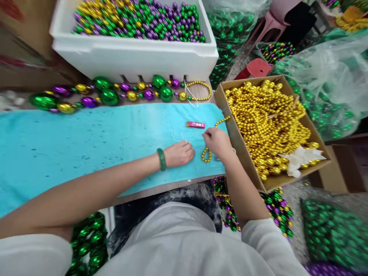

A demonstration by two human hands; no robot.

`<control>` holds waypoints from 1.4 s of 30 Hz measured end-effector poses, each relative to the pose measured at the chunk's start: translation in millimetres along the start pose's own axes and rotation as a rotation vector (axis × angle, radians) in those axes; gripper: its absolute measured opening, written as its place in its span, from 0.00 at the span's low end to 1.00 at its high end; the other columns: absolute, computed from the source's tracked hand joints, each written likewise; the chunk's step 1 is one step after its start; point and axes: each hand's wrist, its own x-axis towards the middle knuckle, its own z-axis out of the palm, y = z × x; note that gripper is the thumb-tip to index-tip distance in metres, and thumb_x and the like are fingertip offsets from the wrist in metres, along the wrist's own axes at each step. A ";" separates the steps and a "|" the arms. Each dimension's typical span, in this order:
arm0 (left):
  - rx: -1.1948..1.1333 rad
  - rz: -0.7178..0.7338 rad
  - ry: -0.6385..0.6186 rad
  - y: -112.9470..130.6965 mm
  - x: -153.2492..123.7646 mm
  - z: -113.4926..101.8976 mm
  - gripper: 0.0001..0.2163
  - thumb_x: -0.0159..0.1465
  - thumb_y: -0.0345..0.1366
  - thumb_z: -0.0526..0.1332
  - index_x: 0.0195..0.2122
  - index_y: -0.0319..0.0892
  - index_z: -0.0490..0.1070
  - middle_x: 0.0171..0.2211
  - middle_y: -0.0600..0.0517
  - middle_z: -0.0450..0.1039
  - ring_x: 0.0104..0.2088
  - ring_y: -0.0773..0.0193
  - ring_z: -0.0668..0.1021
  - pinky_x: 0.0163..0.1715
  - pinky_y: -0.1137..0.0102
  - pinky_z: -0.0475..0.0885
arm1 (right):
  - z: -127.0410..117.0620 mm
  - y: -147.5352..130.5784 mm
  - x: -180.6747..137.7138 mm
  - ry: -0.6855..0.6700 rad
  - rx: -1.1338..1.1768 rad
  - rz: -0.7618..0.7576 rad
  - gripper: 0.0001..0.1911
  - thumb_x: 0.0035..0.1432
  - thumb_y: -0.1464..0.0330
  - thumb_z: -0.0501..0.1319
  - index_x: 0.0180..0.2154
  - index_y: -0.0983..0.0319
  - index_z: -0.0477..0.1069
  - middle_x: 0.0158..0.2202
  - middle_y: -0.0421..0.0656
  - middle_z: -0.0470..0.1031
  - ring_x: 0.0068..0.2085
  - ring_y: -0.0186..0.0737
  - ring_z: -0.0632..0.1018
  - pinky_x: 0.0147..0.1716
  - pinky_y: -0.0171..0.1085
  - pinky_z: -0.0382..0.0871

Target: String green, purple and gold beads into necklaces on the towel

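My left hand (pixel 179 153), with a green bangle (pixel 161 159) on the wrist, rests on the blue cloth (pixel 100 138) with its fingers curled. A thin white string (pixel 173 134) runs into its fingertips. Just to the right, my right hand (pixel 217 142) is closed, thumb and forefinger pinched together. A strand of gold beads (pixel 222 121) enters this hand from above, and a small loop of gold beads (pixel 206 155) shows below it. Whatever the pinched fingertips hold is too small to make out. A pink lighter (pixel 196 125) lies above the hands.
Behind the cloth lies a large bead necklace (pixel 108 97) in green, gold and purple. Beyond it stands a white foam box (pixel 135 57) of beads. On the right are a cardboard box (pixel 243 147) of gold beads and plastic bags (pixel 330 84) of green beads.
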 end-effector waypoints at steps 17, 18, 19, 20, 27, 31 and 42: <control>-0.050 0.117 0.149 1.3 9.0 9.9 0.13 0.67 0.27 0.51 0.32 0.38 0.75 0.27 0.45 0.75 0.30 0.61 0.75 0.29 0.63 0.62 | -6.2 -43.7 40.9 -0.032 -0.003 -0.087 0.12 0.62 0.66 0.56 0.37 0.62 0.77 0.38 0.48 0.80 0.37 0.44 0.77 0.31 0.36 0.60; -0.058 0.118 0.179 1.8 9.1 7.8 0.13 0.67 0.27 0.51 0.32 0.38 0.75 0.28 0.45 0.75 0.31 0.60 0.76 0.29 0.63 0.63 | -3.9 -50.2 46.3 -0.048 0.008 -0.116 0.11 0.62 0.66 0.56 0.37 0.62 0.77 0.38 0.48 0.80 0.38 0.44 0.77 0.32 0.36 0.61; -0.065 0.115 0.217 2.5 8.0 4.4 0.12 0.66 0.27 0.52 0.32 0.39 0.75 0.29 0.45 0.76 0.34 0.60 0.76 0.30 0.64 0.64 | -0.9 -56.3 51.8 -0.066 0.020 -0.144 0.11 0.61 0.68 0.56 0.37 0.62 0.77 0.38 0.47 0.80 0.39 0.43 0.77 0.34 0.36 0.62; -0.071 0.109 0.264 3.3 5.6 -0.1 0.11 0.66 0.28 0.53 0.32 0.41 0.75 0.31 0.46 0.77 0.36 0.59 0.77 0.31 0.64 0.66 | 2.9 -61.9 57.3 -0.084 0.034 -0.167 0.10 0.60 0.69 0.56 0.37 0.62 0.77 0.39 0.47 0.80 0.40 0.43 0.77 0.35 0.36 0.63; -0.146 -0.039 0.601 9.3 -50.0 -49.8 0.05 0.63 0.29 0.59 0.34 0.45 0.73 0.36 0.50 0.79 0.43 0.61 0.80 0.37 0.68 0.72 | 41.8 -94.2 82.9 -0.141 0.093 -0.177 0.11 0.59 0.68 0.56 0.40 0.61 0.76 0.40 0.46 0.80 0.41 0.43 0.78 0.38 0.36 0.66; -0.501 -0.727 0.847 8.5 -88.7 -61.4 0.05 0.61 0.28 0.60 0.37 0.44 0.73 0.37 0.50 0.79 0.42 0.62 0.80 0.44 0.67 0.74 | 60.0 -108.2 89.0 -0.141 0.066 -0.121 0.11 0.56 0.69 0.58 0.40 0.61 0.76 0.45 0.49 0.78 0.43 0.45 0.78 0.38 0.37 0.68; -1.511 -1.513 1.263 5.4 -104.8 -57.9 0.14 0.50 0.38 0.69 0.35 0.41 0.68 0.28 0.53 0.77 0.27 0.67 0.79 0.27 0.73 0.71 | 20.0 -111.5 28.7 -0.237 1.163 0.093 0.08 0.48 0.63 0.62 0.28 0.61 0.67 0.20 0.37 0.70 0.17 0.29 0.65 0.15 0.30 0.52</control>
